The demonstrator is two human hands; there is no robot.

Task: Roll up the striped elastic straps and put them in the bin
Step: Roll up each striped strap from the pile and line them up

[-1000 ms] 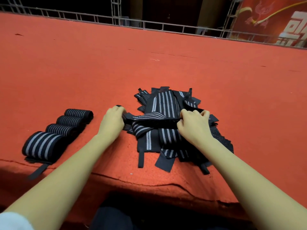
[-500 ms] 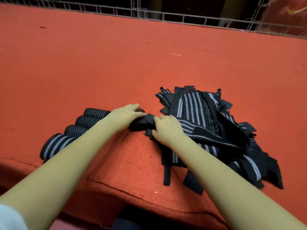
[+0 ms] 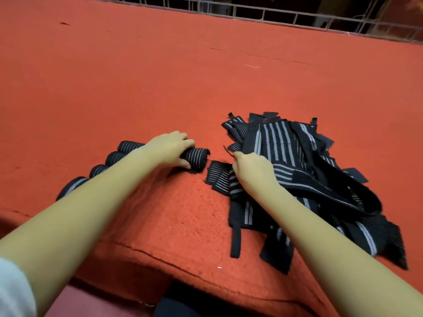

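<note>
**newbie:** Stuck on the rolling step. Got the left hand (image 3: 170,148) curled round a roll (image 3: 198,156), lying just right of the row of four rolls (image 3: 114,157) on the red carpet (image 3: 160,76). Got the right hand (image 3: 251,171) closed at the near-left edge of the loose pile (image 3: 295,156), pinching a thin loop end (image 3: 229,150) by the look of it. Can't see a bin anywhere in the shot. Any tips?

**oldhand:** Probably parking one roll and grabbing the next strap.

- Set that roll down touching the end of the row, loose tail tucked underneath. Elastic, so likely to spring open otherwise.
- Don't let go with the left until settled.
- Pull just one strap out of the pile by its end, slowly. Looks tangled under the wide black band (image 3: 332,191) lying across the top.
- Press the pile down to stop extras coming along.
- Lay the strap flat on bare carpet between row and pile, near that flat striped piece (image 3: 218,177). Stripes up, no twist.
- Start the roll tight from the plain end, keeping both edges level with the thumbs to avoid a cone shape.
- Finish with the tab pressed down.

Leave the binning for later, or go find the bin first.
</note>
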